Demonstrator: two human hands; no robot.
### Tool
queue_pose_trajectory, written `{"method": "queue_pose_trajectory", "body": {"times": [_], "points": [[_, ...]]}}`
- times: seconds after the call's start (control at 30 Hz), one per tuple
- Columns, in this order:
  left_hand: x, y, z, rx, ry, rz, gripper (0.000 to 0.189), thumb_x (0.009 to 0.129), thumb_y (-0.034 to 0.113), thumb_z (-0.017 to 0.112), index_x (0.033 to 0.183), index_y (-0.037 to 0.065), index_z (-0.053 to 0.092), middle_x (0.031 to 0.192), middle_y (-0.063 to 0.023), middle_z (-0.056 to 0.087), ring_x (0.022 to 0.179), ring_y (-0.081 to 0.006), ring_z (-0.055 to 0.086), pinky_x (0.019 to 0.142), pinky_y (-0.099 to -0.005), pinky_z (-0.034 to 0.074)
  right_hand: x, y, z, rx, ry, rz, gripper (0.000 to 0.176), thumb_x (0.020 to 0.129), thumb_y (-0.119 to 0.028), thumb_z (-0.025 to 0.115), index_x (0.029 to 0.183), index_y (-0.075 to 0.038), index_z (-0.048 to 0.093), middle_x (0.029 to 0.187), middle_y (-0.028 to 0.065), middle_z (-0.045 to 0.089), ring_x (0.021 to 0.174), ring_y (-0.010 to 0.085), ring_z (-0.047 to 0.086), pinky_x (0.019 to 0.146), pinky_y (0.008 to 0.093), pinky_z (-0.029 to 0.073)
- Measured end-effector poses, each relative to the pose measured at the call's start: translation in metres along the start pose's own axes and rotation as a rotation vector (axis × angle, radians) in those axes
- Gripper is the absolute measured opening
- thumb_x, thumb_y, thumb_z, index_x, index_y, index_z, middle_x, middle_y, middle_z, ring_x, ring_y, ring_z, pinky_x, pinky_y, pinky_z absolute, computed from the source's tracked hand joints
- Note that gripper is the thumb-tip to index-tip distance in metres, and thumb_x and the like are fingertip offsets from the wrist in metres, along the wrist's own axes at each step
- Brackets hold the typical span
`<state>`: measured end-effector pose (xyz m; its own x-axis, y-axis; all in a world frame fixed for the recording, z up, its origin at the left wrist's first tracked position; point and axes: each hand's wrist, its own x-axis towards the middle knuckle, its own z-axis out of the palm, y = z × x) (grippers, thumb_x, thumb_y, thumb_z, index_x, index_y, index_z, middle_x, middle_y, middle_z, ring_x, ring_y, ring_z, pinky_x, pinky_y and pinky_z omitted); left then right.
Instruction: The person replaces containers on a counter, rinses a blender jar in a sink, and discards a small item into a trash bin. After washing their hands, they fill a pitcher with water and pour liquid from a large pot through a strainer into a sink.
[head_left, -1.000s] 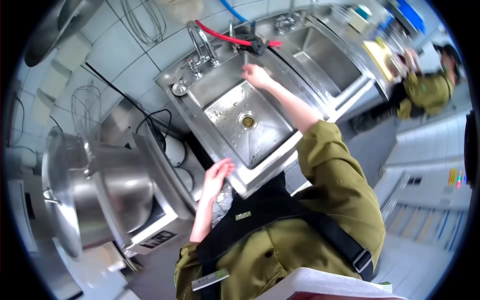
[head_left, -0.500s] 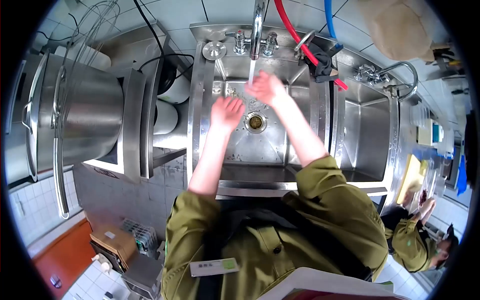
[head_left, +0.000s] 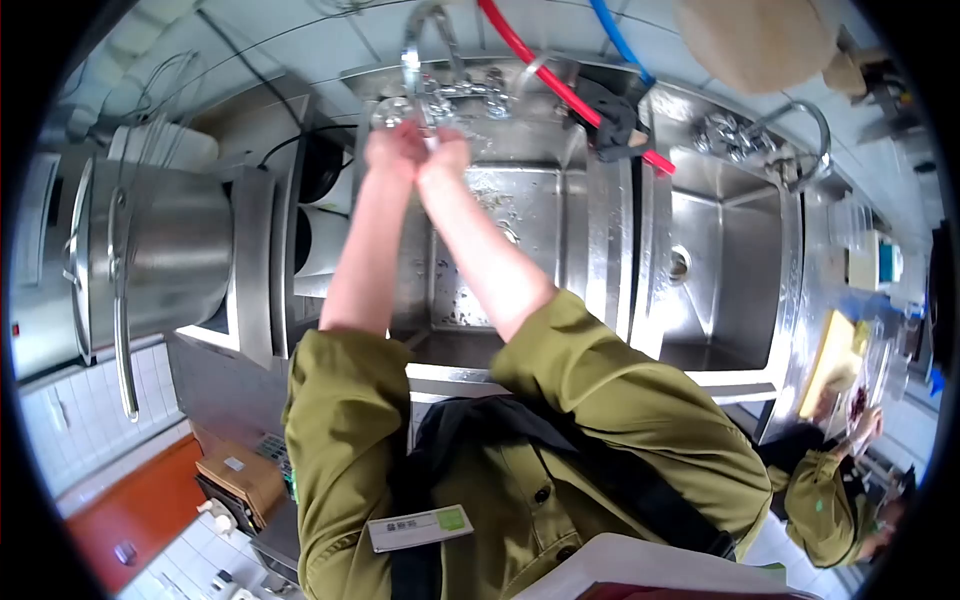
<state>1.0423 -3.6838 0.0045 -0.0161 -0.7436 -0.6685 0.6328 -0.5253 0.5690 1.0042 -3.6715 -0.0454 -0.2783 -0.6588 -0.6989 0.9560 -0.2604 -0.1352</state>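
My left hand [head_left: 393, 149] and my right hand [head_left: 446, 153] are close together, seemingly touching, below the chrome faucet [head_left: 412, 55] at the back left of the steel sink [head_left: 545, 210]. Between them a bright streak looks like running water. Motion smears the fingers of both hands, so I cannot make out their pose or anything in them. Wet bits lie on the basin floor around the drain [head_left: 508, 232], which my right forearm partly covers.
A second basin [head_left: 735, 270] with its own faucet [head_left: 820, 130] adjoins on the right. Red [head_left: 530, 55] and blue hoses [head_left: 620, 40] hang behind. A large steel pot [head_left: 160, 260] stands left. At far right a co-worker's hand [head_left: 865, 428] is near a yellow board [head_left: 830, 365].
Both hands have moved left and toward the faucet. They were apart with fingers spread over the basin; now they are together under the spout. The view has shifted too.
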Motion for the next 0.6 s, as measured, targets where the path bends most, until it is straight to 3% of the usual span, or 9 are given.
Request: {"method": "queue_pose_trajectory", "body": {"times": [0.03, 0.1, 0.27, 0.37, 0.4, 0.5, 0.53, 0.6], "points": [[-0.003, -0.001, -0.001, -0.023, 0.107, 0.061, 0.043, 0.086, 0.032, 0.024, 0.086, -0.004, 0.049, 0.082, -0.0122, 0.051, 0.076, -0.0234, 0.05, 0.069, -0.0344, 0.043, 0.004, 0.005, -0.003, -0.012, 0.014, -0.028, 0.016, 0.077, -0.015, 0.034, 0.074, -0.004, 0.046, 0.073, 0.0082, 0.049, 0.067, 0.0213, 0.049, 0.059, 0.0342, 0.043], [-0.008, 0.0, 0.001, 0.103, 0.098, 0.124, 0.04, 0.085, 0.028, 0.024, 0.087, -0.003, 0.049, 0.082, -0.012, 0.052, 0.076, -0.0221, 0.051, 0.068, -0.0353, 0.043, -0.043, -0.019, 0.019, 0.023, 0.125, 0.018, 0.016, 0.075, -0.013, 0.037, 0.075, -0.001, 0.047, 0.077, 0.0118, 0.05, 0.066, 0.0255, 0.051, 0.059, 0.0367, 0.046], [0.018, -0.016, 0.004, 0.088, 0.096, 0.218, 0.024, 0.076, 0.008, 0.033, 0.086, -0.004, 0.051, 0.075, -0.0103, 0.051, 0.069, -0.0232, 0.05, 0.061, -0.0343, 0.044, -0.042, -0.039, 0.016, 0.195, -0.088, 0.086, 0.025, 0.08, -0.017, 0.031, 0.066, 0.0, 0.044, 0.064, 0.0103, 0.049, 0.062, 0.0261, 0.052, 0.059, 0.0377, 0.047], [0.005, -0.019, 0.013, 0.097, 0.05, 0.195, 0.025, 0.074, 0.008, 0.032, 0.085, -0.004, 0.051, 0.076, -0.011, 0.051, 0.071, -0.024, 0.051, 0.063, -0.036, 0.044, -0.024, -0.039, 0.007, 0.191, -0.074, 0.042, 0.032, 0.081, -0.02, 0.026, 0.064, 0.0, 0.044, 0.06, 0.0111, 0.049, 0.063, 0.0278, 0.054, 0.062, 0.0397, 0.048], [0.02, -0.018, 0.005, 0.106, 0.01, 0.162, 0.027, 0.077, 0.014, 0.033, 0.088, -0.004, 0.05, 0.083, -0.0129, 0.052, 0.08, -0.0253, 0.052, 0.07, -0.0379, 0.044, -0.022, -0.042, 0.005, 0.188, -0.113, 0.048, 0.034, 0.081, -0.022, 0.025, 0.063, 0.0, 0.044, 0.063, 0.0117, 0.05, 0.064, 0.0275, 0.054, 0.063, 0.0391, 0.048], [-0.017, -0.028, 0.026, 0.045, -0.014, 0.118, 0.031, 0.08, 0.02, 0.034, 0.091, -0.004, 0.049, 0.09, -0.0143, 0.052, 0.087, -0.0268, 0.051, 0.076, -0.0394, 0.044, -0.061, -0.066, 0.03, 0.226, 0.028, 0.064, 0.029, 0.079, -0.019, 0.032, 0.053, -0.009, 0.036, 0.05, 0.002, 0.04, 0.041, 0.0149, 0.039, 0.042, 0.0271, 0.037], [-0.015, -0.036, 0.025, 0.052, -0.004, 0.207, 0.034, 0.082, 0.024, 0.034, 0.094, -0.004, 0.047, 0.094, -0.0146, 0.051, 0.089, -0.0281, 0.05, 0.08, -0.0409, 0.042, -0.042, -0.062, 0.018, 0.364, 0.025, 0.077, 0.028, 0.079, -0.018, 0.031, 0.054, -0.01, 0.038, 0.052, 0.0017, 0.041, 0.042, 0.0152, 0.039, 0.042, 0.0274, 0.036], [0.011, -0.039, 0.008, -0.008, -0.116, 0.116, 0.032, 0.081, 0.023, 0.033, 0.093, -0.004, 0.047, 0.093, -0.0148, 0.051, 0.089, -0.0288, 0.05, 0.08, -0.0409, 0.042, -0.027, -0.056, -0.001, 0.313, -0.061, 0.09, 0.027, 0.079, -0.018, 0.032, 0.055, -0.01, 0.039, 0.054, 0.0017, 0.043, 0.046, 0.0147, 0.04, 0.044, 0.0269, 0.037]]}}
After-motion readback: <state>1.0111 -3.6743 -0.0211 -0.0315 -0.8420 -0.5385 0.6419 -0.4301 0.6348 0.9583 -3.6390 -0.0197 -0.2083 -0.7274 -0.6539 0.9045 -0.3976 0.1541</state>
